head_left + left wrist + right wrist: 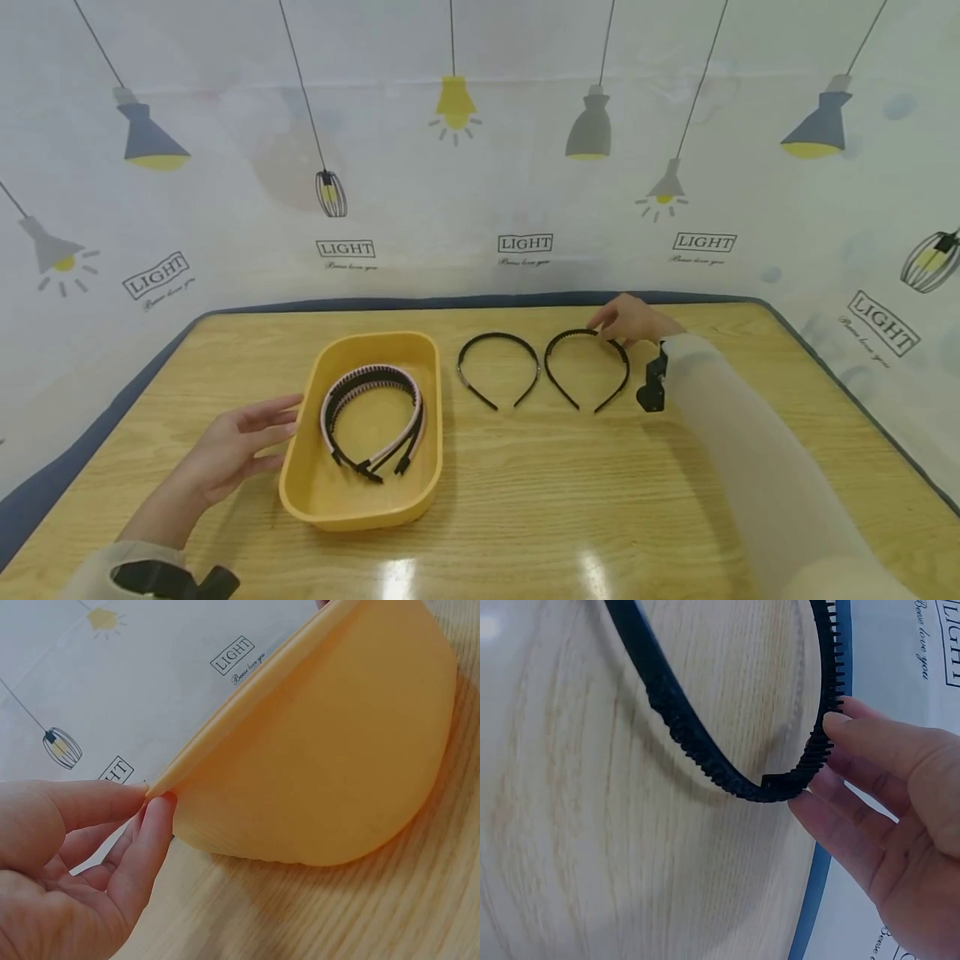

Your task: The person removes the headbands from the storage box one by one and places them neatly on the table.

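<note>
My right hand (632, 320) pinches a black toothed headband (557, 383) near the top of its arc, at the back right of the table. In the right wrist view the thumb presses the toothed inner side and fingertips sit on the outer side. My left hand (234, 446) touches the left rim of a yellow plastic basket (360, 518) with fairly straight fingers. The left wrist view has those fingertips right at the rim. Inside the basket lie overlapping black and pink headbands (372, 372). A thin black headband (498, 336) lies between the basket and the held one.
The wooden table (540, 517) has a dark blue border along its back edge. Behind it stands a pale backdrop (420, 208) printed with lamps and the word LIGHT. A black wrist camera (654, 383) is strapped at the right sleeve.
</note>
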`<state>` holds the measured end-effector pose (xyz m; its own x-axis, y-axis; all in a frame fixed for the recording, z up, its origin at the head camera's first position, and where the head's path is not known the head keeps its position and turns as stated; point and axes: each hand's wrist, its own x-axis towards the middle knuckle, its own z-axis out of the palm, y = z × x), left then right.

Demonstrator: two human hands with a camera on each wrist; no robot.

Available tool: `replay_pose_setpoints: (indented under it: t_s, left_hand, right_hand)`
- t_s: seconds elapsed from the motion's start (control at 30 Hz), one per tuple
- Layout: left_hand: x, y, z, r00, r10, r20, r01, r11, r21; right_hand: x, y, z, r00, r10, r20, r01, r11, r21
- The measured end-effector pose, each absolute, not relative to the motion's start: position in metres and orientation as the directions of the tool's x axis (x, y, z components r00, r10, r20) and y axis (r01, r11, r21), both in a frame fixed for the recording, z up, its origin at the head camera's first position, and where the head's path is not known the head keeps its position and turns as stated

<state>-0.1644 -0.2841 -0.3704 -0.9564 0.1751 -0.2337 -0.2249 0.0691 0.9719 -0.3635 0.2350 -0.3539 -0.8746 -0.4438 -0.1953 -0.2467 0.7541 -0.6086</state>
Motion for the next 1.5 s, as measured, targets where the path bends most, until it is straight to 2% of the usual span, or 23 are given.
replay_pose_setpoints:
  t_s: [0.8,1.1,1.5]
  left_hand:
    - [-0.165,-0.283,-0.371,-0.960,0.171,-0.221,-0.213,0.065,0.975]
    - [-0.166,-0.284,-0.370,-0.956,0.172,-0.239,-0.229,0.078,0.970]
    - [-0.164,-0.283,-0.370,-0.957,0.177,-0.229,-0.219,0.073,0.973]
  right_hand:
    - [-0.363,0.238,-0.355,-0.869,-0.438,-0.229,-0.222,0.760,-0.611]
    - [-0.365,0.223,-0.336,-0.846,-0.517,-0.132,-0.359,0.734,-0.577]
    - [-0.359,0.174,-0.305,-0.823,-0.560,-0.096,-0.425,0.718,-0.551]
